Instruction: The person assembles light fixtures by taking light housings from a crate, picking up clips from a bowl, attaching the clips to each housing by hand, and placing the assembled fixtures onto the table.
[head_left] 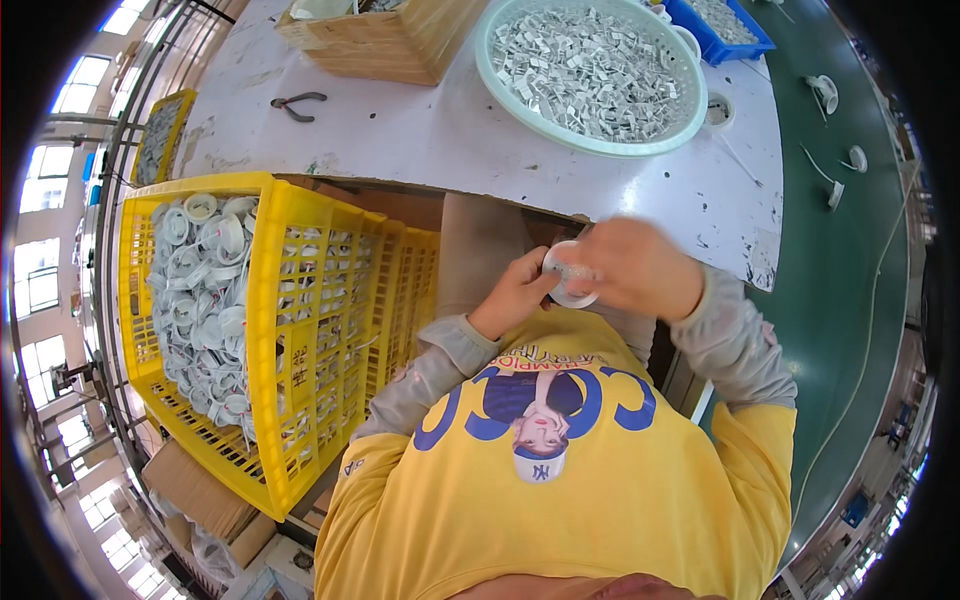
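Note:
My left hand (512,293) pinches a small round white plastic housing (572,298) at its rim, just off the table's near edge and in front of my body. Over the same housing is my right hand (640,268), its fingers curled in at the open face and partly smeared by motion. Whatever those fingers grip is hidden. Beyond the hands, a pale green round basket (590,147) on the table holds many small clear and metallic pieces.
Left of me, a yellow crate (270,330) is heaped with white round parts (205,300). Pliers (298,106) and a cardboard box (385,45) lie on the white table (400,140). A blue bin (728,42) stands at the far right, beside a green belt (830,290) with scattered white parts.

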